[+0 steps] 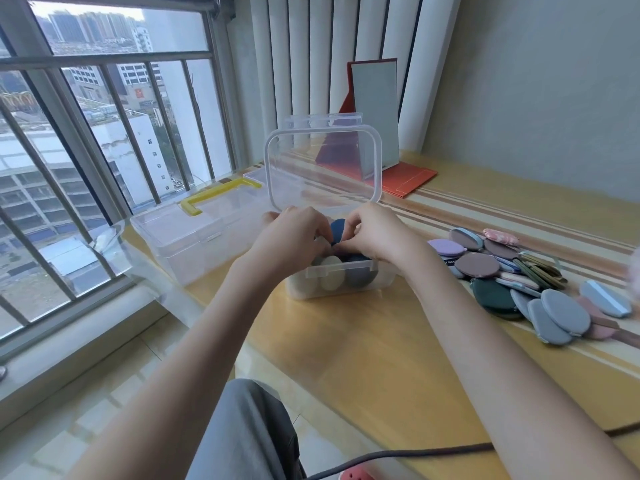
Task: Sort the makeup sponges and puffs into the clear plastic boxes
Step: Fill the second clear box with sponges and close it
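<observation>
Head view: both hands meet over the small clear box (341,284) on the counter (363,358), its lid (323,164) standing open. The left hand (294,233) and right hand (375,230) each have a curled-finger grip pinching a dark blue round puff (337,230) above pale and grey puffs inside.
</observation>
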`<state>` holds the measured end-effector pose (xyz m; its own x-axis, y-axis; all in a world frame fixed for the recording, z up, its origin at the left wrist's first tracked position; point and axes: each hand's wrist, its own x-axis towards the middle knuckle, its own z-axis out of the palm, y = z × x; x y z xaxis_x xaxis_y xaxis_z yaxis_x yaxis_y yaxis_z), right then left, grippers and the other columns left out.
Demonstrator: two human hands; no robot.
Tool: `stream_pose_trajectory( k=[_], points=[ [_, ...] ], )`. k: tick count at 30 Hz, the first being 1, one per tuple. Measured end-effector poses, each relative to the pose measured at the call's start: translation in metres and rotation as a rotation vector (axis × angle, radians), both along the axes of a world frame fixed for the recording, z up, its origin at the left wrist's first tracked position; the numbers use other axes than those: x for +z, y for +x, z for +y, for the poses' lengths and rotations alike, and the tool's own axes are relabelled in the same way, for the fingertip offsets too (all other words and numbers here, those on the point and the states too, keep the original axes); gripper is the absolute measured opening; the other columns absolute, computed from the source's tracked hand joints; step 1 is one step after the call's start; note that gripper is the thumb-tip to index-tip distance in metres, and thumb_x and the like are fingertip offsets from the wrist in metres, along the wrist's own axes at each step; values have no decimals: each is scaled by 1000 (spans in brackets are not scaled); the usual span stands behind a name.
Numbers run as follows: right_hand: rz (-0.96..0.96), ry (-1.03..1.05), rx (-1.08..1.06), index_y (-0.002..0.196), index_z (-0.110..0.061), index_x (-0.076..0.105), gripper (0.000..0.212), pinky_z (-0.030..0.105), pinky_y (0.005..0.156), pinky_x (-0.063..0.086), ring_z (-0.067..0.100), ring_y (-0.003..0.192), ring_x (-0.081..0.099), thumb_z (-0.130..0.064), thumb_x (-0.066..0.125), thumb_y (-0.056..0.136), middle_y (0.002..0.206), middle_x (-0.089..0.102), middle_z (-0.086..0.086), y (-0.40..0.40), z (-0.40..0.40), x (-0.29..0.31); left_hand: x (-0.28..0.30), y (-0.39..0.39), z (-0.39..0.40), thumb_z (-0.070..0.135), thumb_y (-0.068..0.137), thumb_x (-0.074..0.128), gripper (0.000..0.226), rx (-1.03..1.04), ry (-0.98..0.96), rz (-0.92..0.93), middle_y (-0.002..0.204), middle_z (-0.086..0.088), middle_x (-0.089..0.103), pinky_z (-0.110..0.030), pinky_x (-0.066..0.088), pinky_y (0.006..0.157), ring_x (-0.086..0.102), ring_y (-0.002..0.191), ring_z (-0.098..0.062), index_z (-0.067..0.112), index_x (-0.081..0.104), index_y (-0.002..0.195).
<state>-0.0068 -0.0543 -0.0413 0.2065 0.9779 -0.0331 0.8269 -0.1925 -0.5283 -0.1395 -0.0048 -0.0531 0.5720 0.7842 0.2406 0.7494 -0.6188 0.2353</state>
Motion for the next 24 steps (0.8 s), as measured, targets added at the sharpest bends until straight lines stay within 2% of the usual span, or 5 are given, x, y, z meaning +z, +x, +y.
stream_pose_trajectory(
  k=[3, 9, 17, 21, 24],
  points=[
    [128, 23, -5, 80, -11, 71, 15, 28, 65, 58, 19, 74, 68, -22, 66, 90, 81, 70, 6, 13, -4, 12, -1, -2, 2, 31, 91, 58, 17, -25, -49, -22, 89, 7, 61, -36, 39, 89, 54, 92, -18, 27, 70, 102],
    [147, 604, -340, 105, -10, 59, 22, 12, 59, 47, 4, 70, 56, -28, 47, 100, 90, 60, -1, 37, 1, 20, -17, -16, -4, 16, 99, 45, 20, 82, 105, -684, 108, -4, 58, -25, 41, 84, 55, 100, -21, 12, 63, 105],
    [947, 341, -203, 137, -19, 49, 68, 37, 95, 43, 22, 120, 55, -64, 18, 96, 124, 62, 5, 42, 31, -3, -32, -9, -7, 25, 104, 31, 41, 155, -116, -968, 141, -6, 43, -14, 26, 98, 39, 125, -9, 7, 37, 139],
    [1205, 496, -243, 99, -16, 68, 66, 39, 89, 44, 18, 104, 60, -61, 20, 97, 109, 68, 6, 49, 17, -2, -35, -6, -12, 17, 99, 31, 25, 294, 40, -1198, 106, 0, 50, -36, 41, 94, 49, 105, -22, 12, 52, 111],
    [924, 400, -271, 50, -21, 58, 63, 41, 94, 40, 16, 110, 58, -54, 35, 98, 104, 71, 0, 57, 2, -1, -30, -7, -16, 21, 95, 32, 16, 376, -135, -1479, 99, -1, 51, -36, 43, 87, 50, 98, -21, 19, 48, 95]
  ],
)
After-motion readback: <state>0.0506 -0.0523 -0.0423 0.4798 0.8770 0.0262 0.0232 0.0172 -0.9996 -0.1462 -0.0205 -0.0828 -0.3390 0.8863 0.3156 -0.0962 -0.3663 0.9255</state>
